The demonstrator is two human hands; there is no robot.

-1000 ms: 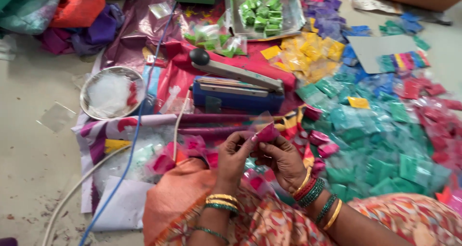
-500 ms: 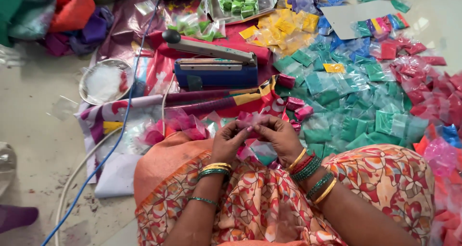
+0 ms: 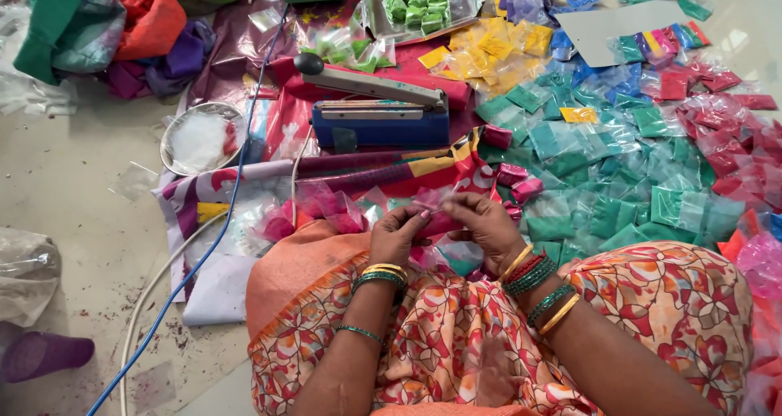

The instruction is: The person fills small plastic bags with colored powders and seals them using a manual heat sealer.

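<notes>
My left hand (image 3: 397,234) and my right hand (image 3: 484,223) meet above my lap, both pinching a small clear plastic packet of pink powder (image 3: 440,221). Bangles ring both wrists. Loose pink packets (image 3: 326,211) lie on the patterned cloth (image 3: 244,186) just left of my hands, and more pink packets (image 3: 518,182) sit to their right. A blue heat sealer (image 3: 376,108) with a black knob stands beyond my hands.
Green packets (image 3: 619,188) cover the floor at right, with red (image 3: 717,115), yellow (image 3: 489,50) and blue ones farther off. A steel bowl (image 3: 201,137) sits left of the sealer. A blue cable (image 3: 213,237) and a white cable cross the floor. A purple cup (image 3: 45,353) lies bottom left.
My hands have lowered the pink packet closer to my lap and the view has tilted down, showing more of my knees.
</notes>
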